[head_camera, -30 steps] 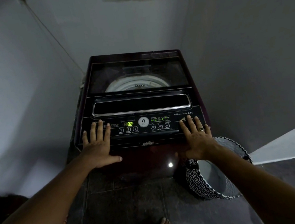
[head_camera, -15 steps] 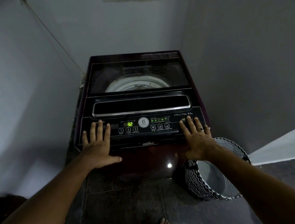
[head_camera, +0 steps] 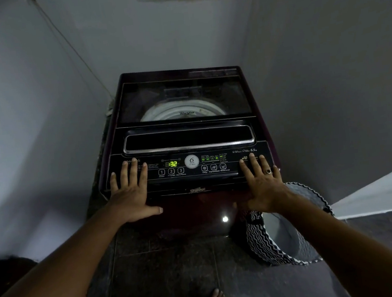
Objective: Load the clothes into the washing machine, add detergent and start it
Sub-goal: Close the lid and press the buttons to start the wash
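Left hand (head_camera: pixel 132 199) and right hand (head_camera: pixel 265 186) rest on washing machine (head_camera: pixel 189 138) between walls (head_camera: pixel 28 118).

Dim, wide-angle warped edges, glare on floor (head_camera: pixel 225 219).

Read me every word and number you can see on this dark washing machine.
"Whirlpool" on the tinted glass lid.
":32" on the green digital display; leading digit unclear.
"6" on the round white badge.
"1 Power", "2 Program", "3 Start/Pause" on the left round buttons.
"Delay", "ExpressWash", "WaterLevel" under the right round buttons.
"6.5kg" on the black control panel.
Remaining small print and the front logo: too blurred.
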{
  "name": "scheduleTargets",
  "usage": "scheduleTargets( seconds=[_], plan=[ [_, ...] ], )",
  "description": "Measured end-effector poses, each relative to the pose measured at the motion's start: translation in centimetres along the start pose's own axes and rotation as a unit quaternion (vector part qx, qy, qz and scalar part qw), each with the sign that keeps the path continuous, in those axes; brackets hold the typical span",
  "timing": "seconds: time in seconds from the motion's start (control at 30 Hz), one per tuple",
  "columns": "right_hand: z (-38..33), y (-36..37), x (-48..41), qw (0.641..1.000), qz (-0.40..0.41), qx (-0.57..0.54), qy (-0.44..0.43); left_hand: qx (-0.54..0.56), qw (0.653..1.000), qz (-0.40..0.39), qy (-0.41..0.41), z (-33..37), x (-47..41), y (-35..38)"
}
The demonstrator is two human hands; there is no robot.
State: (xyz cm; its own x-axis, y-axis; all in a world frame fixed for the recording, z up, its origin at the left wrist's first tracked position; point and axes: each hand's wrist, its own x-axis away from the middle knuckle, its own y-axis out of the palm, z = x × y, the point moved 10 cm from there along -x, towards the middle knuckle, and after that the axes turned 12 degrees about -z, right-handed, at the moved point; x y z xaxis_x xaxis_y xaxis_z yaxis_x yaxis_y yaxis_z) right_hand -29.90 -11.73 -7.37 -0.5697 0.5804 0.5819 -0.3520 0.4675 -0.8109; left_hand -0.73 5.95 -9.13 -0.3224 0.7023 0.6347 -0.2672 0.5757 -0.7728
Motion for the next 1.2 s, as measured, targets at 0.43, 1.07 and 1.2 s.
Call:
scheduleTargets(
  seconds=[0.43,1.07,1.2],
  plan=[
    [0.05,-0.01,-0.11,1.000,0.006,-0.008,-0.001,0.003,1.000,-0.004,-0.001,0.02,0.05,-0.08],
    [0.18,0.16,-0.28,1.000,0.003,0.005,0.004,0.011,1.000,-0.003,-0.001,0.10,0.19,-0.13],
    [0.15,0.15,-0.29,1.000,0.004,0.003,0.003,0.010,1.000,-0.003,-0.001,0.14,0.25,-0.19]
  ],
)
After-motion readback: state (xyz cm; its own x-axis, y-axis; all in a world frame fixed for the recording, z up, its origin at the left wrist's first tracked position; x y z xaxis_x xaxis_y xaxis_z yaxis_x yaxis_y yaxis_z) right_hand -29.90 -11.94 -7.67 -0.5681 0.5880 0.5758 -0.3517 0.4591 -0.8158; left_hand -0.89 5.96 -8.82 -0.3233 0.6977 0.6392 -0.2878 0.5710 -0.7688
